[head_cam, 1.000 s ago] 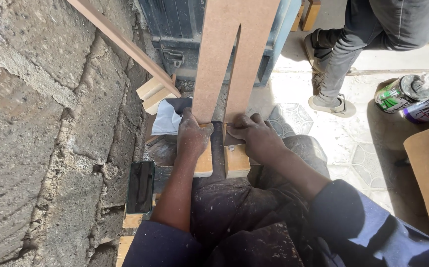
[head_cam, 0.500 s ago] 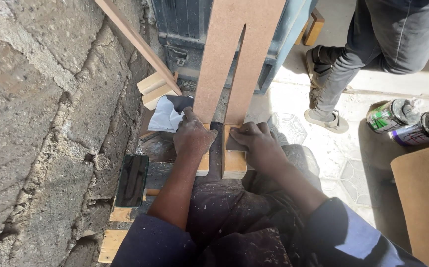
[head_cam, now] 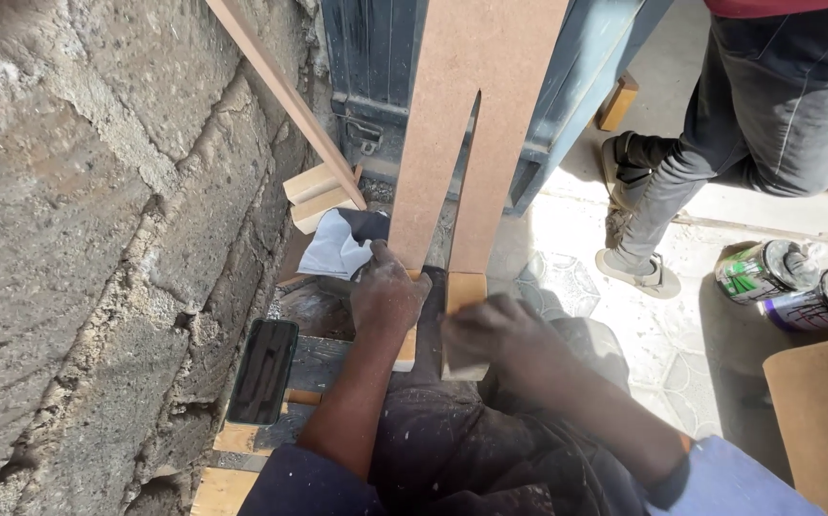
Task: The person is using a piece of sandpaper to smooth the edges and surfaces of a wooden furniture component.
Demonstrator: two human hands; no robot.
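A tall brown fibreboard panel with a narrow slot cut up its middle stands before me, split into two legs at the bottom. My left hand rests closed on the lower end of the left leg, over a pale wooden block. My right hand grips the lower end of the right leg, where another pale block shows just above my fingers. Both forearms reach forward from my lap.
A rough stone wall fills the left. A dark phone lies on wooden slats. A thin slat leans on wood blocks near a white cloth. Another person's legs stand right, beside two cans.
My view has tilted and moved closer. My right hand slid from the top of the right leg's end round to its side. The other person stepped a little to the right.
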